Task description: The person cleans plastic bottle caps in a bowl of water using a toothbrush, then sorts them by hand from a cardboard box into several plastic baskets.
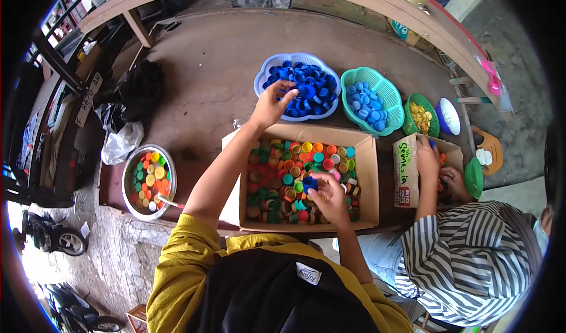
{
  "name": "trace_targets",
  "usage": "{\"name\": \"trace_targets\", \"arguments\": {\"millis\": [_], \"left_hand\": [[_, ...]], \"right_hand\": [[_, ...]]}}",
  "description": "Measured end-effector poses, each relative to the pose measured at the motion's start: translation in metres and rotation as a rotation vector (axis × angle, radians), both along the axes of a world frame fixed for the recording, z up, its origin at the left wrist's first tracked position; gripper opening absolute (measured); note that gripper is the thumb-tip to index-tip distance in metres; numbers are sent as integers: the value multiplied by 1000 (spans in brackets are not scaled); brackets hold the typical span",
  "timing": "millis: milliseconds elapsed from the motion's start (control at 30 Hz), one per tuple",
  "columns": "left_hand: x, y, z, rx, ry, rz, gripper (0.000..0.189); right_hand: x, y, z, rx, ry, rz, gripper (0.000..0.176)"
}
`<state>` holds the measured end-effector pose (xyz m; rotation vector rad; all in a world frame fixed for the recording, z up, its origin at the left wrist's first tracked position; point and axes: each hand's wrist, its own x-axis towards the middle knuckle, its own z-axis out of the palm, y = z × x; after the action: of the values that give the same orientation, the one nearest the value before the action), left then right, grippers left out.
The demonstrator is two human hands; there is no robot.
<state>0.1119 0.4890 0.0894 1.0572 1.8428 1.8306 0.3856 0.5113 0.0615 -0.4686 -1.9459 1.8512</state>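
Note:
My left hand [275, 104] is over the near left rim of a lavender basket [257, 85]. Its thumb and fingers are apart, and I see nothing held between them. Dark blue bottle caps [309, 73] fill that basket, close to the fingertips. Above the open cardboard box [368, 180], my right hand [331, 200] pinches a dark blue bottle cap [309, 183] between thumb and fingers. Mixed bottle caps [274, 185] in red, green, orange, yellow and other colours cover the bottom of the box.
A teal basket [389, 97] holds light blue caps; a green basket [433, 127] holds yellow ones. At left stands a metal bowl [126, 185] of mixed caps. A co-worker's hand [427, 159] reaches into a smaller box [405, 183] at right. Plastic bags [124, 141] lie at left.

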Motion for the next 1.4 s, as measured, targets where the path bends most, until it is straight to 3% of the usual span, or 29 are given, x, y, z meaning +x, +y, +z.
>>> {"name": "trace_targets", "arguments": {"millis": [67, 233, 267, 300, 367, 400, 433, 500, 633, 767, 833, 900, 933, 967, 1033, 1200, 1300, 1400], "left_hand": [[-7, 16, -8, -3, -168, -36, 27], [-15, 31, -18, -44, -195, -7, 29], [-21, 33, -20, -83, -160, -35, 35], [-22, 32, -22, -96, 47, -42, 56], [-18, 30, -29, -274, 336, 73, 76], [-13, 24, -20, -235, 276, -25, 83], [-9, 19, -26, -207, 384, -16, 78], [7, -4, -26, -246, 327, -44, 71], [47, -67, -8, -152, -73, -106, 50], [88, -122, -15, 47, -177, -12, 28], [112, -140, -9, 35, -307, 7, 27], [133, -147, -22, 4, -271, 0, 26], [143, -147, -26, -64, -177, -24, 26], [150, -145, -30, -129, -81, -48, 26], [152, -143, -43, -261, 226, -229, 30], [147, -138, -39, -303, 145, -284, 33], [145, -138, -38, -316, 147, -271, 32], [146, -137, -39, -317, 119, -303, 31]], "right_hand": [[3, 0, 3, -41, 25, -9, 30], [4, -6, -8, -183, 68, 20, 29], [4, -9, -9, -205, 76, 27, 29], [4, -11, -13, -207, 71, 34, 28], [2, -13, -22, -197, 49, 52, 28], [1, -14, -20, -162, 28, 61, 28], [-1, -15, -18, -121, 9, 66, 28], [-2, -17, -18, -50, -5, 58, 27], [-9, -16, -12, 74, 9, 30, 25], [-31, -2, 9, 281, 53, 39, 22], [-55, 15, 24, 385, 116, -17, 20], [-84, 40, 26, 313, 142, -88, 20], [-103, 52, 32, 332, 218, -177, 21], [-121, 72, 38, 522, 271, -239, 22], [-152, 101, 43, 517, 287, -308, 24], [-192, 142, 35, 695, 162, -374, 41], [-189, 147, 35, 698, 206, -395, 38], [-185, 140, 47, 692, 333, -518, 22]]}}
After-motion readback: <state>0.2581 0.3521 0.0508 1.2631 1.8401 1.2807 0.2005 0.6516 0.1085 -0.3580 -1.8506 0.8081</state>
